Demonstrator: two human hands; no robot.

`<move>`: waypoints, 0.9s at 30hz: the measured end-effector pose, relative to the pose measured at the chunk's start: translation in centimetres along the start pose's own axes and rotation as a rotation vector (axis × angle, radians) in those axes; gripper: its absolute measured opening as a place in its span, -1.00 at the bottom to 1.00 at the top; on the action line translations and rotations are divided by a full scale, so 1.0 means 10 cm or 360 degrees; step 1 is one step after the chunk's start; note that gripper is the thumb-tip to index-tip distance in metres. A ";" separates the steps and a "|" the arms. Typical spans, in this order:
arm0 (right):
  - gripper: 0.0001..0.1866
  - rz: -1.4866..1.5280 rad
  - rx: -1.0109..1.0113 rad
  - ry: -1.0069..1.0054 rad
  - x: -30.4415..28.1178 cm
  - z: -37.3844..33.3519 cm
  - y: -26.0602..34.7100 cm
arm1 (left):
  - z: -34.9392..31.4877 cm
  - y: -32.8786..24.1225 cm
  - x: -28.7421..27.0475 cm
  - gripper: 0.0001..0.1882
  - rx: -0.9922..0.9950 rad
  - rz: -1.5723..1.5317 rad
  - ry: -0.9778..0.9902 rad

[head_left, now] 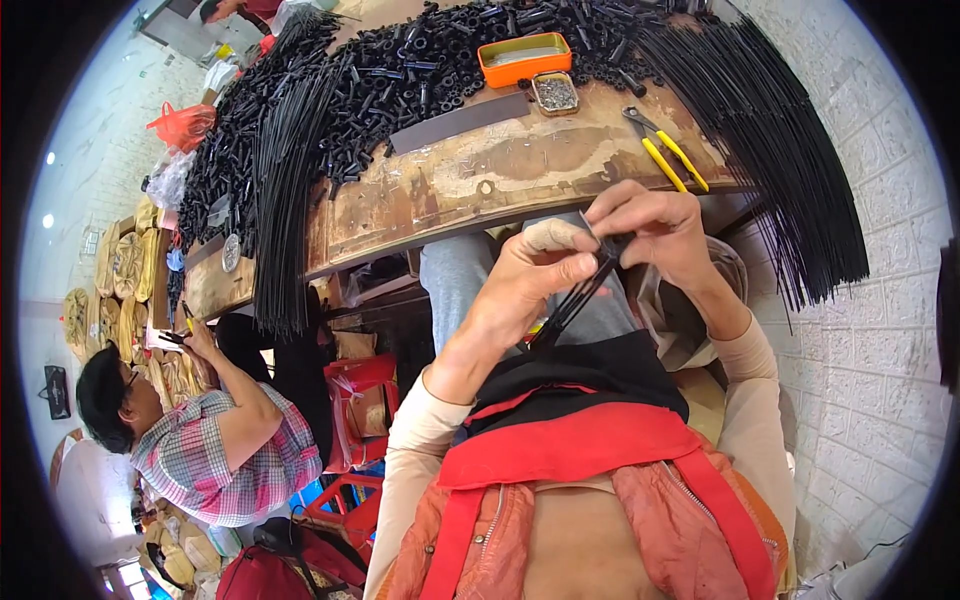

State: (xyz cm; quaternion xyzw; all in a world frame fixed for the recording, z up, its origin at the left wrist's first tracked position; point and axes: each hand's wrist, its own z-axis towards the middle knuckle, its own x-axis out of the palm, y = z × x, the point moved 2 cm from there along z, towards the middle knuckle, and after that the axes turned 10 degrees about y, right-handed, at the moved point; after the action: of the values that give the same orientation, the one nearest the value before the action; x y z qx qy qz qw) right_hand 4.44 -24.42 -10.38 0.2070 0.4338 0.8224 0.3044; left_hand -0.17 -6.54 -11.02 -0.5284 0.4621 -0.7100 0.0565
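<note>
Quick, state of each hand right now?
Left hand: closed, pinching thin, black, plastic-looking strands.
Right hand: fingertips at the strands' upper end; exact grip unclear.

Black strands (573,312), black tubes (420,55), orange box (527,74), yellow-handled pliers (660,163), brown table (450,192), red apron (570,447), pink-and-grey checked shirt (235,460)

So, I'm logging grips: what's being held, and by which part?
The left hand pinches thin black strands near one end; what the right hand grips is unclear.

The person wears cream long sleeves (425,425) and an orange padded vest (650,520) with metal zips (493,525) down both front edges. Broad red straps (728,515) meet a red band (570,445) above a black apron (640,368); the trousers (453,290) are light grey.
</note>
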 end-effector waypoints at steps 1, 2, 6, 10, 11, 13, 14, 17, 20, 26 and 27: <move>-0.64 -0.0050 0.0048 -0.0138 0.03 0.02 -0.02 | -0.02 0.01 -0.02 -0.85 0.0200 0.0350 -0.0242; -0.64 -0.0059 0.0043 -0.0141 0.11 0.05 -0.02 | -0.05 0.01 -0.02 -0.84 0.0397 0.0696 -0.0472; -0.62 -0.0747 -0.0089 -0.0239 0.43 0.18 -0.01 | -0.24 -0.05 0.11 -0.78 0.0714 0.1704 -0.0793; -0.69 0.0008 0.0037 -0.0458 0.59 0.35 -0.11 | -0.39 -0.34 -0.05 -0.73 0.0648 0.1088 -0.0652; -0.73 0.0564 0.0247 -0.0604 0.57 0.38 -0.20 | -0.43 -0.43 -0.05 -0.67 0.0775 0.0981 -0.0562; -0.78 0.0282 0.0465 -0.0235 0.54 0.25 -0.48 | -0.48 -0.57 -0.10 -0.64 0.0849 0.1079 -0.0570; -0.82 -0.0023 0.0694 0.0097 0.62 0.24 -0.56 | -0.50 -0.59 -0.13 -0.61 0.0893 0.1143 -0.0559; -0.86 -0.0140 0.0724 0.0039 0.78 0.23 -0.63 | -0.58 -0.59 -0.25 -0.59 0.0877 0.1066 -0.0601; -0.87 -0.0108 0.0707 -0.0056 0.98 0.28 -0.63 | -0.64 -0.58 -0.33 -0.63 0.0891 0.1015 -0.0648; -0.86 -0.0194 0.0735 -0.0084 1.07 0.33 -0.68 | -0.74 -0.60 -0.27 -0.70 0.0907 0.1268 -0.0687; -0.86 -0.0207 0.0753 -0.0104 1.08 0.32 -0.71 | -0.74 -0.59 -0.24 -0.68 0.0875 0.1265 -0.0683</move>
State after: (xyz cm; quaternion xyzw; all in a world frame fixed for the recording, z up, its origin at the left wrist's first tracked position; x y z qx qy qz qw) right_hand 0.78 -12.10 -13.81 0.2707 0.6166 0.6694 0.3137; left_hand -2.64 2.59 -8.55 -0.4114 0.4015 -0.6047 0.5512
